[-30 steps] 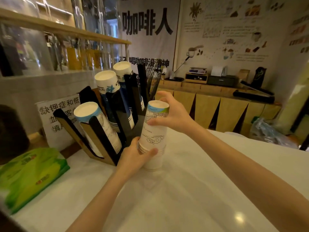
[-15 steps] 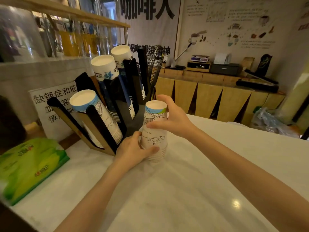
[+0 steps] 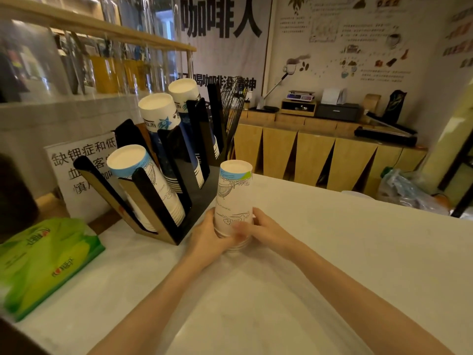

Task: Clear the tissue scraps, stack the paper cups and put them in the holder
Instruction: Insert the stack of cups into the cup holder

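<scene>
Left hand [image 3: 208,237] and right hand [image 3: 266,230] being closed around base of inverted stack of white printed paper cups [image 3: 234,201], blue-green band at top, standing on white counter [image 3: 281,290] just beside black-and-tan slotted cup holder [image 3: 163,201], three slots being occupied by cup stacks.

Left hand [image 3: 208,238] and right hand [image 3: 266,230] cupped together at frame centre, fingers curled inward, forearms converging from below.

Green tissue pack [image 3: 43,262], printed sign [image 3: 79,172], wooden counter [image 3: 320,160]
</scene>
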